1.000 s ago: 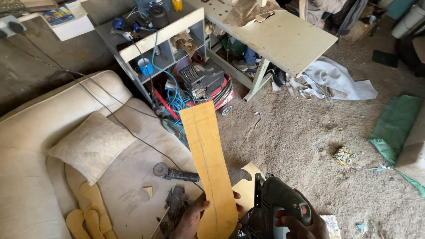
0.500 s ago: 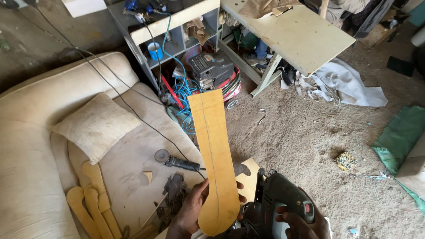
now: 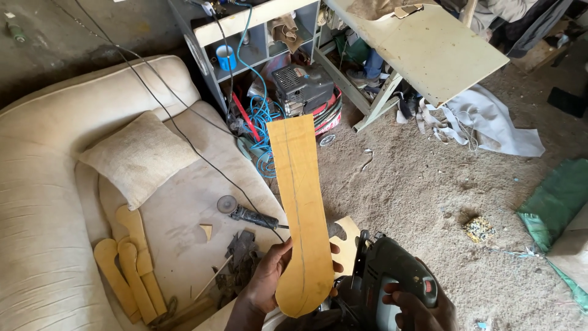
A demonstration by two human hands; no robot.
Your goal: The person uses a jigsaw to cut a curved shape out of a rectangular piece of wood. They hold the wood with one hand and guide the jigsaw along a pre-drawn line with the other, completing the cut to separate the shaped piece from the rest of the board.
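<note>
One long yellowish plywood cut-out (image 3: 298,202) with a pencilled line — held upright over the dusty cream sofa's (image 3: 43,202) front edge. Left hand (image 3: 269,285): fingers curled round its rounded lower end, thumb in front. Right hand (image 3: 419,306): wrapped on one dark green jigsaw (image 3: 386,276). Three similar cut-outs (image 3: 131,263) lie at the seat's left edge.

A small red label (image 3: 428,286) sits on the dark body of the jigsaw (image 3: 392,288) at the bottom right, near the right hand (image 3: 419,309) gripping the tool. No packages, signs or screens show anywhere else in the view.
</note>
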